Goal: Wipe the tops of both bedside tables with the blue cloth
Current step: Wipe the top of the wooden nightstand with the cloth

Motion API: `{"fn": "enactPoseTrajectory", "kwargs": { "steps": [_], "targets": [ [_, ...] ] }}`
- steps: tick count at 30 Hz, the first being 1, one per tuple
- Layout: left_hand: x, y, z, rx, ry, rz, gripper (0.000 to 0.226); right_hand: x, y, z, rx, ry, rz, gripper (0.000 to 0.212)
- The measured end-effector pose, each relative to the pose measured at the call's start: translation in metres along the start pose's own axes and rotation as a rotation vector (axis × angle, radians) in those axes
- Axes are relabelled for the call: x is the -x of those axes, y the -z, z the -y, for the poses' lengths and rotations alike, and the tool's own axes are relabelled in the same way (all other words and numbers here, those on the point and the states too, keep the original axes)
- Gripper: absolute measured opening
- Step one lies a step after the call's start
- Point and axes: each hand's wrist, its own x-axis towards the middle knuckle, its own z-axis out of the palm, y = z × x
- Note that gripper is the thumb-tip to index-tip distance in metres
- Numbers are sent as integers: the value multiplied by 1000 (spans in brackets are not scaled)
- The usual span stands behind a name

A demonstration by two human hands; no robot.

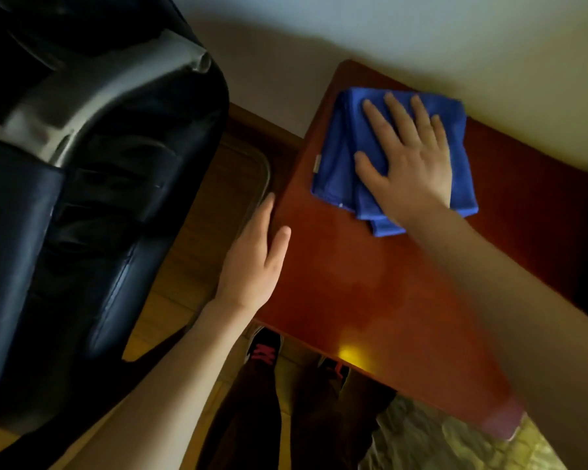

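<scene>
A folded blue cloth (336,157) lies on the far part of a reddish-brown bedside table top (370,283), close to the wall. My right hand (408,157) presses flat on the cloth with fingers spread. My left hand (255,256) rests on the table's left edge, fingers together and holding nothing. The other bedside table is out of view.
A black office chair (82,198) with a grey metal frame stands close on the left. A pale wall (421,39) runs behind the table. Wooden floor (197,232), my shoes (263,347) and a patterned bedcover (438,439) lie below the table's near edge.
</scene>
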Motion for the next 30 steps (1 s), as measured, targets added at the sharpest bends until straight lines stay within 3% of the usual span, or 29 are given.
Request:
{"fn": "enactPoseTrajectory", "kwargs": {
  "steps": [3,6,12,14,20,24,27,30],
  "targets": [
    [-4,0,3,43,-6,1,53,-36,3,5,21,22,50,65],
    [-3,2,5,140,26,18,53,-14,1,14,22,-16,24,65],
    [-2,11,1,371,119,41,50,190,-14,72,-32,-108,73,66],
    [-2,11,2,420,123,28,49,217,-19,85,-17,-123,81,68],
    [-4,6,13,535,127,48,46,60,-18,67,12,-194,-80,62],
    [-7,4,16,564,97,27,45,-43,-7,55,-28,-187,15,67],
    [-8,4,17,584,101,16,44,-10,-9,63,-7,-177,-65,63],
    [-7,6,15,624,147,42,40,95,-18,90,-23,-198,-85,59]
  ]
}}
